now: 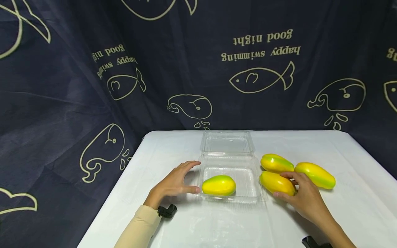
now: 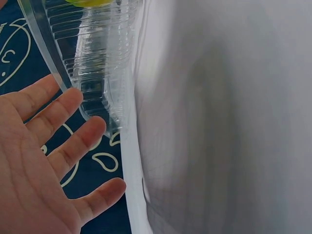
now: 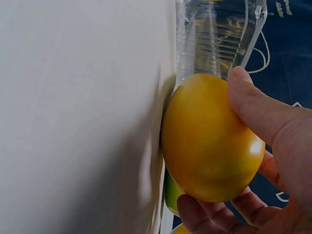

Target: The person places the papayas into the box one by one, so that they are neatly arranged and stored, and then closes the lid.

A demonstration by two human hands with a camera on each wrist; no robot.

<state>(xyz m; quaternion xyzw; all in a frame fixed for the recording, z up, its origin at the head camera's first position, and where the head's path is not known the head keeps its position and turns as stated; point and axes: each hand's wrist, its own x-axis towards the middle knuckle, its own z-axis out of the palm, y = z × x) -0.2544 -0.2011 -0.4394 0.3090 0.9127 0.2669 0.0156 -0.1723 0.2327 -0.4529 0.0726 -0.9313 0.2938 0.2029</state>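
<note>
So the table (image 1: pixel 192 227) is filling the lower middle of the frame, cloth (image 1: pixel 192 69) hanging behind it. The container (image 1: pixel 248 177) is sitting lower centre, lid (image 1: pixel 227 143) lying open behind its base. One fruit (image 1: pixel 219 185) is resting inside, front left. Lower right, a front fruit (image 1: pixel 276 183) and rear fruit (image 1: pixel 276 162) are sitting beside the container, an outer fruit (image 1: pixel 317 176) lying farther right. Left hand (image 1: pixel 175 182) is flanking the container's left edge; right hand (image 1: pixel 305 198) is gripping the front fruit's right end.

The left hand (image 1: pixel 172 182) faces palm inward, fingers extended and spread, thumb apart. The right hand (image 1: pixel 305 199) is curved in a grip, thumb opposing the bent fingers.
</note>
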